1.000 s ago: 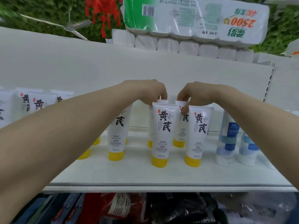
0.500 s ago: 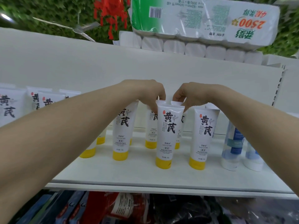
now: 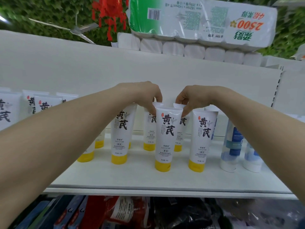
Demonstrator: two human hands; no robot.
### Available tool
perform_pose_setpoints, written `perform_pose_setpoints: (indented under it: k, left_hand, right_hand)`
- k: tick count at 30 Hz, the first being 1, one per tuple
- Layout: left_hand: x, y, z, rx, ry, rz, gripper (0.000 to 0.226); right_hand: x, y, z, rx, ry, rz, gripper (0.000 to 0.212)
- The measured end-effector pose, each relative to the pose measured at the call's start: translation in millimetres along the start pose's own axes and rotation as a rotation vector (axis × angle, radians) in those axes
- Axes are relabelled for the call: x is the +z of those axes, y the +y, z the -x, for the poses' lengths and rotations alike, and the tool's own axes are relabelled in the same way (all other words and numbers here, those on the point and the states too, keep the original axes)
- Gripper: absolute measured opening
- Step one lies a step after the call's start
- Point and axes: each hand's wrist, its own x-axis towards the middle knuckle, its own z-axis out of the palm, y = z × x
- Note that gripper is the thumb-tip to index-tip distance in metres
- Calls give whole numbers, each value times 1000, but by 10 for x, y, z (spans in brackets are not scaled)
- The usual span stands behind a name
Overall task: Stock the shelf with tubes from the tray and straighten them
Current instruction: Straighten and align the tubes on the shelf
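Several white tubes with yellow caps stand cap-down on the white shelf (image 3: 148, 180). The front middle tube (image 3: 166, 138) stands upright, nearest the shelf's front edge. My left hand (image 3: 145, 95) pinches its top left corner and my right hand (image 3: 193, 98) pinches its top right corner. Matching tubes stand to its left (image 3: 119, 138) and right (image 3: 203, 139). Two more, one on the left (image 3: 149, 134) and one on the right (image 3: 179, 134), stand in the row behind, partly hidden. No tray is in view.
Blue-and-white tubes (image 3: 232, 146) stand at the shelf's right end. More yellow-capped tubes (image 3: 44, 103) line the far left, behind my left forearm. A pack of toilet rolls (image 3: 198, 22) lies on the top shelf. Packaged goods (image 3: 132, 212) fill the shelf below.
My right hand's fingers have shifted from the tube behind onto the front middle tube's top right corner. My left hand has stayed at that tube's top. The view has tilted slightly.
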Motion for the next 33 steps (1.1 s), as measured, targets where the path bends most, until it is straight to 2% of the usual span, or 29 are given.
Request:
perform_pose_setpoints:
  k: [2,4,6,8,10,13,16,18,26,33]
  left_hand:
    - [-36,-8,31,-2,35,46,32]
    - [-93,-1,93,25,164,100,28]
    - [-139,50,196,64,328,171,21]
    - [-144,135,325,90,392,296,22]
    - [-112,229,456,97,345,365,28]
    - [-25,319,601,128,219,381,34]
    - [33,369,671,125,137,291,41]
    - [28,407,698,122,132,219,37]
    - [-78,456,734,116,128,15,31]
    - [-61,379,714,53,102,35,27]
  right_hand:
    - [-29,7,48,13,13,-32,35]
    - [-74,33,118,0,81,-72,39]
    - [-115,66,226,-24,181,-101,32]
    - [-140,76,378,-40,239,-140,19]
    - [-146,67,544,-49,230,-181,17]
    - [-152,49,778,-17,161,-221,29]
    - [-123,19,923,-13,58,-157,29]
    - [-69,7,953,-13,15,-107,28]
    - [30,-59,863,-90,59,-51,25]
    - [105,-53,694,-148,108,-76,24]
